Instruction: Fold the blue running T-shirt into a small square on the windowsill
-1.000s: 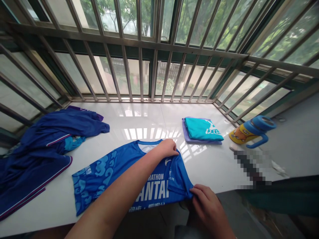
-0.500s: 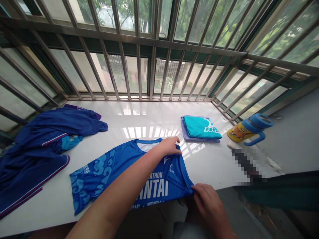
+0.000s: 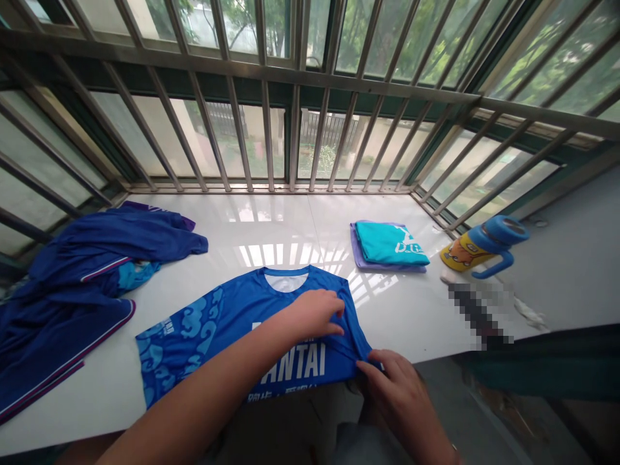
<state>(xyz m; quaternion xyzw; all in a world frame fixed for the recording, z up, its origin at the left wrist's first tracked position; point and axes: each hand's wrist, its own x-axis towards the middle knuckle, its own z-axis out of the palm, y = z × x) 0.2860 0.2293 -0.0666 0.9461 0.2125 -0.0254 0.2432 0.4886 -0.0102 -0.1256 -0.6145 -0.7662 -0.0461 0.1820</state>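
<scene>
A blue T-shirt (image 3: 242, 303) with white lettering and light-blue cloud patterns on its sleeve lies face up, its lower part folded out of sight or over the table edge; I cannot tell which. Above its chest, my left hand (image 3: 314, 313) has bent fingers, with a gap between them and the thumb, and grips nothing visible. The left forearm hides part of the lettering. At the shirt's right side, my right hand (image 3: 400, 391) pinches the fabric near the table's front edge.
Rumpled dark-blue clothing (image 3: 72, 278) covers the left of the white table (image 3: 281, 213). Folded turquoise and purple garments (image 3: 390, 244) are stacked at the right back. Beyond them stands a yellow-and-blue bottle (image 3: 479, 245) near a blurred dark object (image 3: 477, 313). Metal window bars (image 3: 295, 129) rise behind.
My left hand has moved from the shirt's right shoulder down onto the chest area. The shirt's right side lies flatter, and my right hand has shifted slightly left.
</scene>
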